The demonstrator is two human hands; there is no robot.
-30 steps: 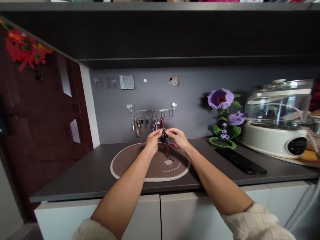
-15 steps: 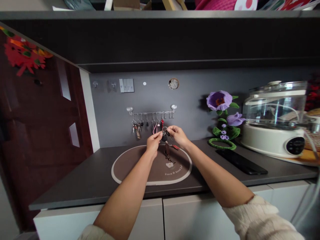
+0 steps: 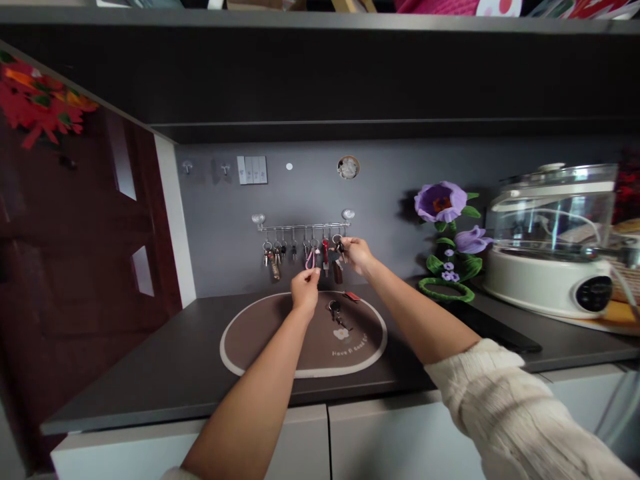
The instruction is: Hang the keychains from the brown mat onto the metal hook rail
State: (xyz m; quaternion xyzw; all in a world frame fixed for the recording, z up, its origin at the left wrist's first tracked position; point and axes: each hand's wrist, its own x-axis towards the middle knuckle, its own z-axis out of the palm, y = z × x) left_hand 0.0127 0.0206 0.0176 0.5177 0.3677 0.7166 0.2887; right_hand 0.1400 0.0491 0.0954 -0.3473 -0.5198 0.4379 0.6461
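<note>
My right hand pinches a bunch of keys by its metal ring, up at the right end of a clear hook rail on the wall. A brown tag dangles from this bunch. Whether the ring sits on a hook I cannot tell. Lower and to the left, my left hand has its fingers closed together, with nothing visible in them. It is just under a pink strap among several hanging keys. On the brown oval mat lie another key bunch and a small red item.
A dark shelf overhangs the counter. To the right stand purple artificial flowers, a black flat object and a white appliance with a clear top. A dark red door is at the left.
My right hand has carried the key bunch up and back to the rail. My left hand has let go of its ring and dropped slightly. The view has shifted a little.
</note>
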